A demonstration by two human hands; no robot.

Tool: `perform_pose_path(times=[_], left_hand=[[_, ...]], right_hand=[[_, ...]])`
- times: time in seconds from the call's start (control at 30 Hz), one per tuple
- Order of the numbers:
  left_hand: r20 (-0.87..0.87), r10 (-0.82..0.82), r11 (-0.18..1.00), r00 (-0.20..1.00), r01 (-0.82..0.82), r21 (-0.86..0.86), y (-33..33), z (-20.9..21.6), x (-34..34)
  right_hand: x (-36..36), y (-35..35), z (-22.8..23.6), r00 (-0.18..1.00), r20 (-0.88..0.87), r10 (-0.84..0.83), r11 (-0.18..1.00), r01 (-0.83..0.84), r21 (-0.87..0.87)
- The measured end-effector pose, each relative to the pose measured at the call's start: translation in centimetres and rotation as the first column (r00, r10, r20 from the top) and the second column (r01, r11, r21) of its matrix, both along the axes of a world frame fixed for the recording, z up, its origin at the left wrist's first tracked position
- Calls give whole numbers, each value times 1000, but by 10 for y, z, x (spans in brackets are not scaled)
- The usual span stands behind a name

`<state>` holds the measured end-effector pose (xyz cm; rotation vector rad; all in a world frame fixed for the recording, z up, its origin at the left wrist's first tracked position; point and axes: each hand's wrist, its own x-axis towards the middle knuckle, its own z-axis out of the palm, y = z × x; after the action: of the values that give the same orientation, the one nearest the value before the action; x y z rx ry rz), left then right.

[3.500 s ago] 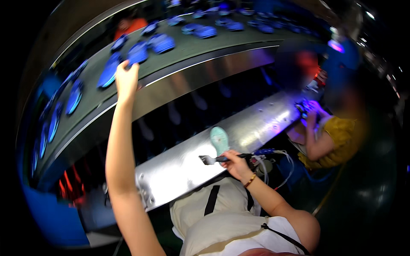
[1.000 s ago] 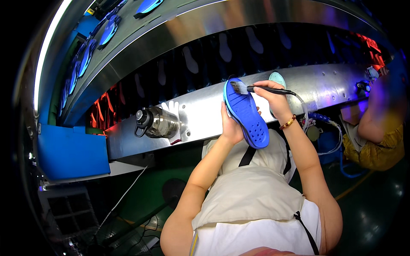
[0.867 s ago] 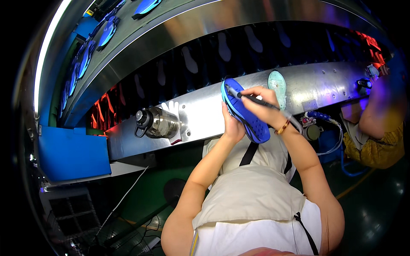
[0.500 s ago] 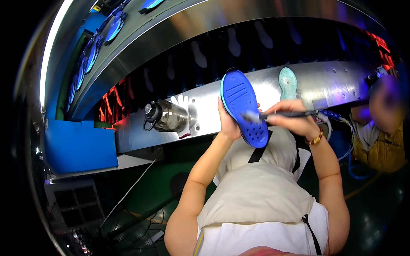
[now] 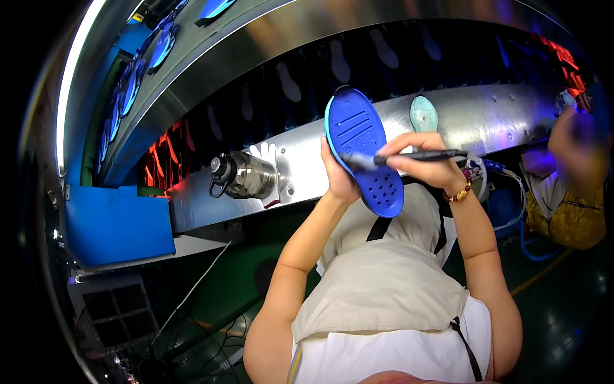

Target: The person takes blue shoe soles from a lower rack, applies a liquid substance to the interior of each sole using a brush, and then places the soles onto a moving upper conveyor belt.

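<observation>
**A brush and a blue shoe sole**

Closest to us is the person's lap, covered by a beige apron. The blue shoe sole is up in front of it, partly over the tabletop, with its row of small holes end toward the person. The left hand is closed on the sole's left edge, with the thumb on the side. Its other fingers are mostly hidden behind the sole. The right hand has its fingers curled snugly on the brush's black handle. The bristles are over the middle of the sole, but they are too blurry to tell if they touch it. A bead bracelet goes around the right wrist.

A pale green sole lies on the shiny metal tabletop, past the right hand. Over to the left are a clear bottle with a black lid and a white glove just beside it. Off to the right sits another person in yellow. Farthest away, at the top left, blue shoes lie on a dark green belt.
</observation>
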<state>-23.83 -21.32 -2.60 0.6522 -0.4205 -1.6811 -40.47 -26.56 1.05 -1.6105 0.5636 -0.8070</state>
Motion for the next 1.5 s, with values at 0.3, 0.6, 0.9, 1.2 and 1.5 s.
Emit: perform_pose_path(times=[0.3,0.6,0.9,1.2,1.5], left_hand=[[-26,102,967,994,-105,-231,-15,6,8],[-107,219,950,970,-236,-203,-19,18,15],[32,273,955,962,-266,-130,-21,23,21],[-293,136,986,946,-159,-55,-23,27,16],[-91,-171,983,981,163,-88,-4,2,24]], right_hand=[[-3,0,8,993,37,116,948,-100,-301],[-13,7,7,985,-49,167,972,-172,-157],[-20,6,-13,990,-12,139,987,-137,86],[-12,7,-41,898,439,-31,855,-203,477],[-27,7,2,936,46,348,921,-351,167]])
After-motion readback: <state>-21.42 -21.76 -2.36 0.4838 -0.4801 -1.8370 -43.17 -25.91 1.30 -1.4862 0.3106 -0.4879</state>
